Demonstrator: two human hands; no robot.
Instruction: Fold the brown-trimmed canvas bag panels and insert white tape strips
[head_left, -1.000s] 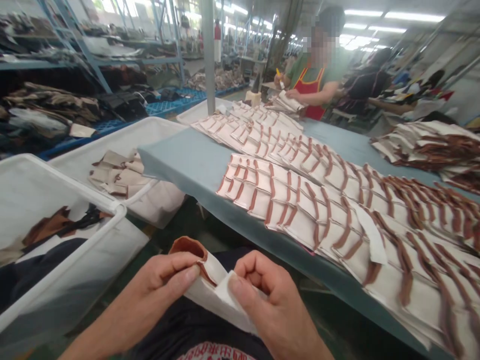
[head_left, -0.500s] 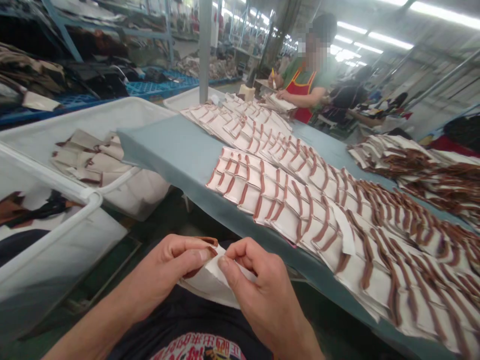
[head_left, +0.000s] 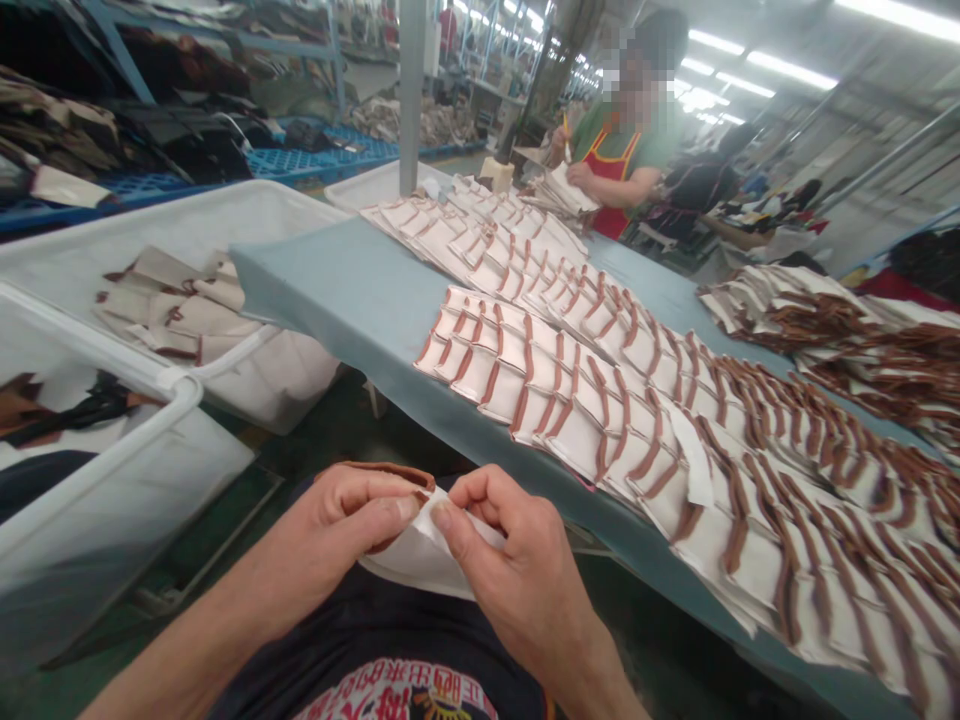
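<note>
Left hand (head_left: pixel 330 525) and right hand (head_left: pixel 517 560) have come closer together than a second ago, and the brown end of the one piece (head_left: pixel 412 566) between them now looks slimmer. It is off the near edge of the cloth-covered table (head_left: pixel 330 285), above the person's dark printed clothing (head_left: pixel 390 640): pale, smooth, leather-like, curved below. The left thumb and finger pinch its brown-edged end; the right ones pinch a white flap on it. Similar flat, brown-edged panels (head_left: pixel 499 390) overlap in rows on the table, too many to count, with one loose white strip (head_left: pixel 691 460) on top. Two smooth white bins (head_left: pixel 150 490) stand beside the table's left end; one aproned co-worker (head_left: pixel 615 170) is at its far side.
</note>
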